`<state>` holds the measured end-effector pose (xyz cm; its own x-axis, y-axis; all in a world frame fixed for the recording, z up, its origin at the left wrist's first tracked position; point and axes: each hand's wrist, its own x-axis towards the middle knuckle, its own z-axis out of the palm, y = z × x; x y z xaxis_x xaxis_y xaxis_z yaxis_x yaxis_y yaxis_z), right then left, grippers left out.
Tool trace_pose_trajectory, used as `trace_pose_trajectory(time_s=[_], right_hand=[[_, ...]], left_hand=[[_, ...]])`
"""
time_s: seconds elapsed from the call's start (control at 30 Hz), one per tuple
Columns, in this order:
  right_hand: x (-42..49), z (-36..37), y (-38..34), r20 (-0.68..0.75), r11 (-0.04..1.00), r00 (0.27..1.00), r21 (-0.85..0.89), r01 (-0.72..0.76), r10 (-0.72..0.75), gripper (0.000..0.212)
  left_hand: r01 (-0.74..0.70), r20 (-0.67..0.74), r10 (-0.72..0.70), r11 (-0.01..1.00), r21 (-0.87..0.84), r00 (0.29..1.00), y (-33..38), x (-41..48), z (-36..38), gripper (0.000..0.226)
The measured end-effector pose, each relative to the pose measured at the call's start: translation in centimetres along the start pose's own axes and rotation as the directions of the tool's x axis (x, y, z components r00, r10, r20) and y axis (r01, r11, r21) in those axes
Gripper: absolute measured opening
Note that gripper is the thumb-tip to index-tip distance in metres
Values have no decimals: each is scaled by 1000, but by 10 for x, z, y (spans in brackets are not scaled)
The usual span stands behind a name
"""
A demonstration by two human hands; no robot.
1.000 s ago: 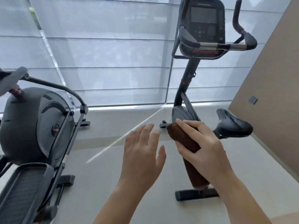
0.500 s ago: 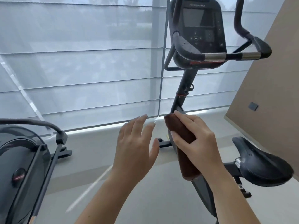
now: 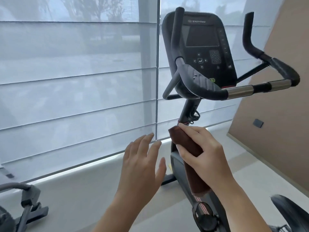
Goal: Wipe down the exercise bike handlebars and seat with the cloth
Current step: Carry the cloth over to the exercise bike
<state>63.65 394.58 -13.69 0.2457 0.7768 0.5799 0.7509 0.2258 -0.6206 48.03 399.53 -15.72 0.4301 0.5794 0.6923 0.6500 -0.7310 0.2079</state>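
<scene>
Before the blinds (image 3: 75, 81), the right hand (image 3: 204, 153) gripped the rolled cloth (image 3: 189, 158) mid-length, below the handlebars (image 3: 234, 91); the left hand (image 3: 142, 164) hovered open, fingers spread.

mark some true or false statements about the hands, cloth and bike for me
1. The right hand grips a rolled brown cloth. True.
2. The left hand holds the handlebars. False: it hangs open in the air below them, holding nothing.
3. The cloth lies on the seat. False: the seat is at the lower right edge, apart from the cloth.
4. The console screen is dark. True.
</scene>
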Motion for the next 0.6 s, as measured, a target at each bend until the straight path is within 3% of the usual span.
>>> trace_pose_trajectory(time_s=[0.37,0.6], right_hand=[[142,56,-6,-199,970,978,-242,13,-62,45],[232,59,-19,-253,926,960,-378,17,-121,44]], left_hand=[[-163,12,169,966,-199,986,-122,135,61,33],[-290,-42,290,917,-274,956,-173,222,90,31]])
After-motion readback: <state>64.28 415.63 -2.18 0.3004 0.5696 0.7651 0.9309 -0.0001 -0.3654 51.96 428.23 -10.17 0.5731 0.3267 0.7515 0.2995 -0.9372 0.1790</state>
